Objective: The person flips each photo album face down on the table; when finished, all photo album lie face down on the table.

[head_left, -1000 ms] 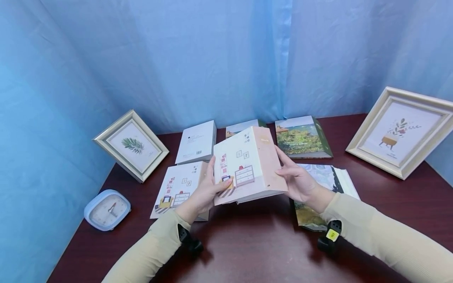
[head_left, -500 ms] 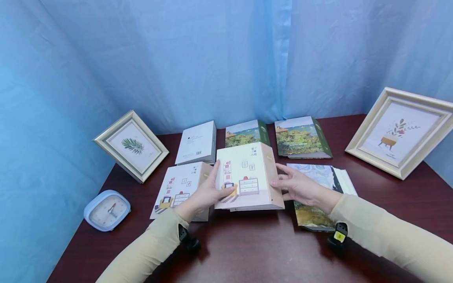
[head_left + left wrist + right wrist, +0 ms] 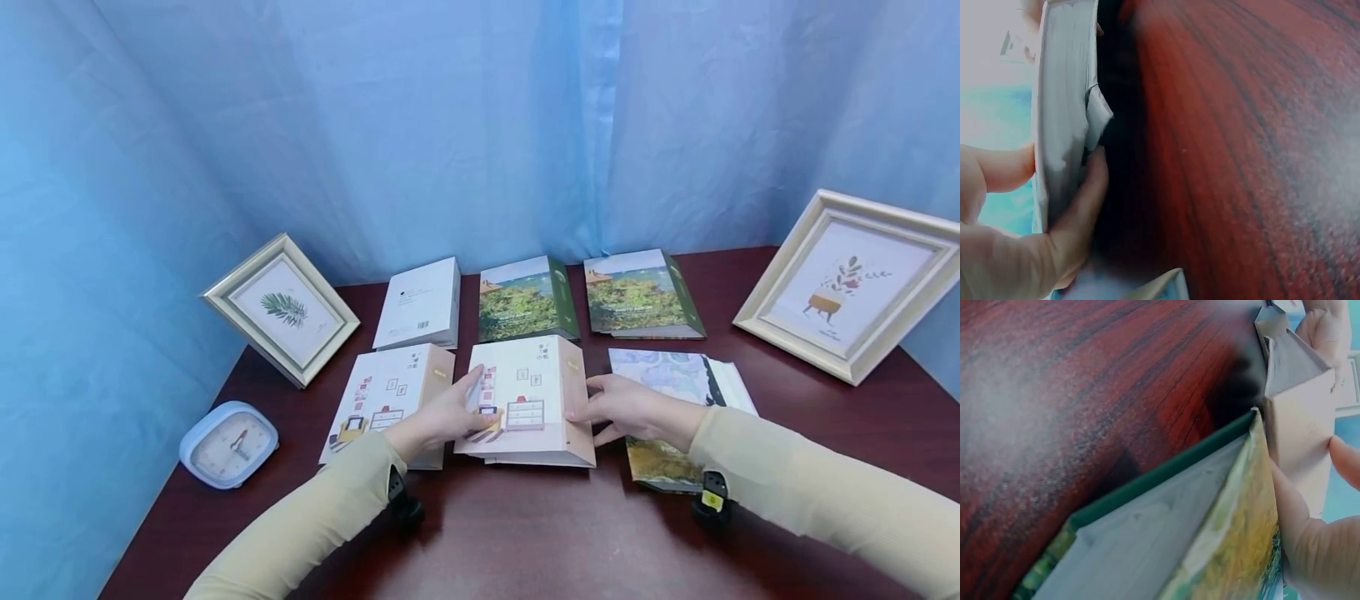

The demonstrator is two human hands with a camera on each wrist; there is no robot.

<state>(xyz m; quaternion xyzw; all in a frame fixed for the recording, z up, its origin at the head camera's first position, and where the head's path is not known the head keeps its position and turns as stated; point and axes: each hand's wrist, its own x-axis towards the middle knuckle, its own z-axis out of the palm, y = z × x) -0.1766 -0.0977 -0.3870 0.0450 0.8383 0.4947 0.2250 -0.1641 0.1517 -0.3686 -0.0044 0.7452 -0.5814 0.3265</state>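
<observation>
A thick photo album (image 3: pixel 528 400) with a room drawing on its white cover and a pale pink spine lies mid-table, close over the wood. My left hand (image 3: pixel 441 419) grips its left side, thumb on the cover; in the left wrist view, fingers reach beneath the page block (image 3: pixel 1063 106). At the spine (image 3: pixel 1302 425), my right hand (image 3: pixel 628 408) holds the other side between thumb and fingers. To the left lies a matching album (image 3: pixel 375 396). Partly behind my right hand is an album with a painted cover (image 3: pixel 663 454).
Along the back lie a white album (image 3: pixel 418 302) with a barcode and two green-spined landscape albums (image 3: pixel 519 302). A blue clock (image 3: pixel 228 446) and a leaf picture frame (image 3: pixel 281 308) stand left. A larger picture frame (image 3: pixel 851 287) leans at the right. Blue curtains (image 3: pixel 450 125) hang behind the table (image 3: pixel 525 533).
The held album has come down from a raised, tilted pose to the table's middle, turning flatter. Both hands have moved down with it, uncovering the middle landscape album behind.
</observation>
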